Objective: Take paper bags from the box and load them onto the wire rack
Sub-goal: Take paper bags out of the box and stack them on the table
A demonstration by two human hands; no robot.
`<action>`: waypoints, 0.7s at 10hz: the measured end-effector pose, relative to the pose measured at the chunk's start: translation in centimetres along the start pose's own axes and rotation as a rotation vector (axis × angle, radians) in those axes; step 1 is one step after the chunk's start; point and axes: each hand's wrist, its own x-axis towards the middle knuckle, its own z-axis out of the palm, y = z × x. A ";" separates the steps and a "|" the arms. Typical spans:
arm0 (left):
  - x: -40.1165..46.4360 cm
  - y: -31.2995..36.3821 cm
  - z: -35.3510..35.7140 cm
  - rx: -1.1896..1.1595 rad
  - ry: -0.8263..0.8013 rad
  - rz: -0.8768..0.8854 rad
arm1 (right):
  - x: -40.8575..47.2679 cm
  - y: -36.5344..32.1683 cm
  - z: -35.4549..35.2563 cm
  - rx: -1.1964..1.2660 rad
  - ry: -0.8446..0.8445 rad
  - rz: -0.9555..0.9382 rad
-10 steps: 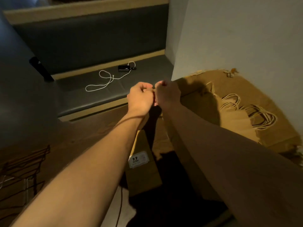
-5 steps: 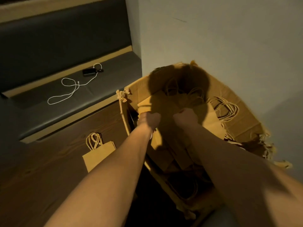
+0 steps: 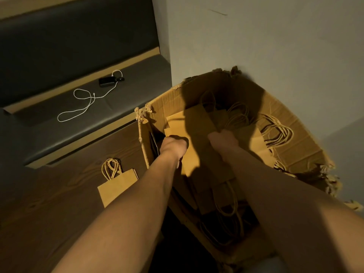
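Both hands down in the box (image 3: 295, 134), right of frame by the wall. Left hand (image 3: 173, 145) and right hand (image 3: 222, 139) curl on the bags (image 3: 189, 127) inside; exact grip shadowed. One spare bag (image 3: 116, 184) lies on the floor, left of box.

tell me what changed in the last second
Both hands dropped from chest height, fists together, into the cardboard box; the left hand and right hand now grip paper bags inside. The white cable on the bench and the floor bag stayed put.
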 end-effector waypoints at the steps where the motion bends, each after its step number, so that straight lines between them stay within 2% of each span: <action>1: -0.5 0.4 -0.6 -0.080 -0.071 0.012 | 0.7 -0.2 -0.2 0.134 -0.008 -0.036; 2: -1.0 0.6 -1.2 -0.162 -0.134 -0.002 | -0.9 -0.6 -0.8 0.202 -0.005 -0.062; 3: -2.5 1.8 -1.7 -0.392 -0.244 0.014 | -2.3 -1.3 -2.0 0.290 0.064 -0.095; 5: -5.7 4.7 -3.8 -0.342 -0.357 0.273 | -6.2 -5.2 -5.0 0.452 0.201 -0.210; 6: -7.4 5.3 -5.6 -0.415 -0.420 0.331 | -8.7 -7.4 -5.0 0.416 0.205 -0.341; 7: -8.7 5.6 -7.6 -0.496 -0.458 0.385 | -10.1 -8.7 -4.4 0.345 0.206 -0.395</action>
